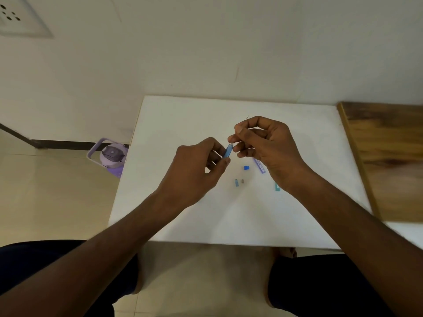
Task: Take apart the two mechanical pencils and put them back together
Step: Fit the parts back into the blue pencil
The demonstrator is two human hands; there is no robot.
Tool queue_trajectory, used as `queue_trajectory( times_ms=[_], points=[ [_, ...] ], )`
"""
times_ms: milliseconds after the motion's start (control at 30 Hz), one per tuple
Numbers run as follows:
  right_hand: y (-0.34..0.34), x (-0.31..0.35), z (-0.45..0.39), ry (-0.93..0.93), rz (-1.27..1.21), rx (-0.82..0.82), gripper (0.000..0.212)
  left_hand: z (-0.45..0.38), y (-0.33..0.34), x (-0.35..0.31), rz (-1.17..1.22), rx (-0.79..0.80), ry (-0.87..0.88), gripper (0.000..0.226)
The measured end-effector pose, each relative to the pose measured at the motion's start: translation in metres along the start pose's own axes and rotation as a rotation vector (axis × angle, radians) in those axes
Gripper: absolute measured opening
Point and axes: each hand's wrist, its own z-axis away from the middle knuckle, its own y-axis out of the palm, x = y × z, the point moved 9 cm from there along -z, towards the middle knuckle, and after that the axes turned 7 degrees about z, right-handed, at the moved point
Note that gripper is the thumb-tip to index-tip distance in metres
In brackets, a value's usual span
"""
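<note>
Over the white table [183, 124], mid-air: left hand [194, 170] wrapped round a blue pencil barrel [227, 151], right hand [265, 143] pinching a thin lead [247, 117] at its top end. Probably reloading; needs steady threading next. At 5 o'clock, three loose bits: one blue cap [246, 167], two tiny pieces [239, 182].

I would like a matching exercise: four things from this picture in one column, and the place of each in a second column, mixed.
Things:
1. blue pencil barrel
2. blue cap
3. purple bottle
4. wooden board

Places:
A. on the floor, left of the table
B. loose on the white table
C. right of the white table
D. gripped in the left hand

Pairs: 1-D, 2-B, 3-A, 4-C
</note>
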Motion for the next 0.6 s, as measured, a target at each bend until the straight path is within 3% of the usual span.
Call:
queue_trajectory(
  times_ms=[600],
  points=[
    [-0.0013,-0.0004,-0.0014,-0.043,0.083,-0.003,0.012,-0.0021,0.0,0.0034,-0.037,-0.009,0.032,0.016]
  ],
)
